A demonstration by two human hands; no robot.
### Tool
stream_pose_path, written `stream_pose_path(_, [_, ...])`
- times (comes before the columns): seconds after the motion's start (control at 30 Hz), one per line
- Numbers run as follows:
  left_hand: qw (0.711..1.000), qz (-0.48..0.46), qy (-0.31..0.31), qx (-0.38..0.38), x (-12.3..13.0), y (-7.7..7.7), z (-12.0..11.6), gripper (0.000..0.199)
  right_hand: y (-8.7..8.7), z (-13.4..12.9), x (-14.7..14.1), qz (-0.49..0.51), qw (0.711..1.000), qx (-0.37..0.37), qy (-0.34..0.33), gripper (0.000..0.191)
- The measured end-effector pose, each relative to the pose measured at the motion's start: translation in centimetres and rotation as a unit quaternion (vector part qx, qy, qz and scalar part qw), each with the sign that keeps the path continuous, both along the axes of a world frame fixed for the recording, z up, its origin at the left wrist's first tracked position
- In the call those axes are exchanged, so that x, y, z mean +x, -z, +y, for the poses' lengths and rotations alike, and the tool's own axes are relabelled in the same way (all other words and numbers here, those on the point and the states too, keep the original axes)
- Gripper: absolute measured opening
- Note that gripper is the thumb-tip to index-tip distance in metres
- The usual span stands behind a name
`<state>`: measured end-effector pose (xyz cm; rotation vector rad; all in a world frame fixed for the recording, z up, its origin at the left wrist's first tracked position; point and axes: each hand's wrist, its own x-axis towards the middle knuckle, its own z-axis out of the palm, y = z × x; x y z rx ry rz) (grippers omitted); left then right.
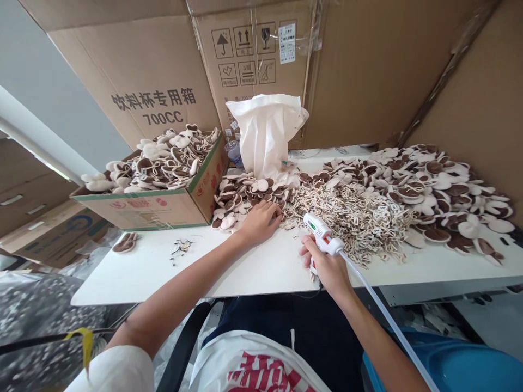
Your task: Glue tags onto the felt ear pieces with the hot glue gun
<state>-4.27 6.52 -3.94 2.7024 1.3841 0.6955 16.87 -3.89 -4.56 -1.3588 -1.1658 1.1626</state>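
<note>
My right hand [329, 269] grips a white hot glue gun [321, 234], its nozzle end pointing up and left. A long translucent glue stick [384, 307] runs from its back end past my forearm. My left hand [261, 220] rests at the front edge of a heap of brown and cream plush pieces [237, 198]. Its fingers are curled in, and what they hold, if anything, is hidden. Between and beyond my hands spreads a pile of thin cream cord loops with small tags [359, 218].
An open carton [151, 209] at left overflows with corded plush pieces [163, 155]. One finished-looking piece [125, 243] and dark scraps [180, 249] lie on the white table [253, 275]. A white bag [265, 130] stands behind; more plush pieces [445, 190] cover the right. Large cardboard [359, 71] walls the back.
</note>
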Motion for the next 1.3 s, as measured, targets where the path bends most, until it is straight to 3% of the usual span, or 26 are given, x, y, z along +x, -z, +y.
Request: stream_pose_path(1.3, [1.000, -0.004, 0.001, -0.005, 0.22, 0.22, 0.01, 0.006, 0.34, 0.17, 0.31, -0.031, 0.999, 0.002, -0.021, 0.036])
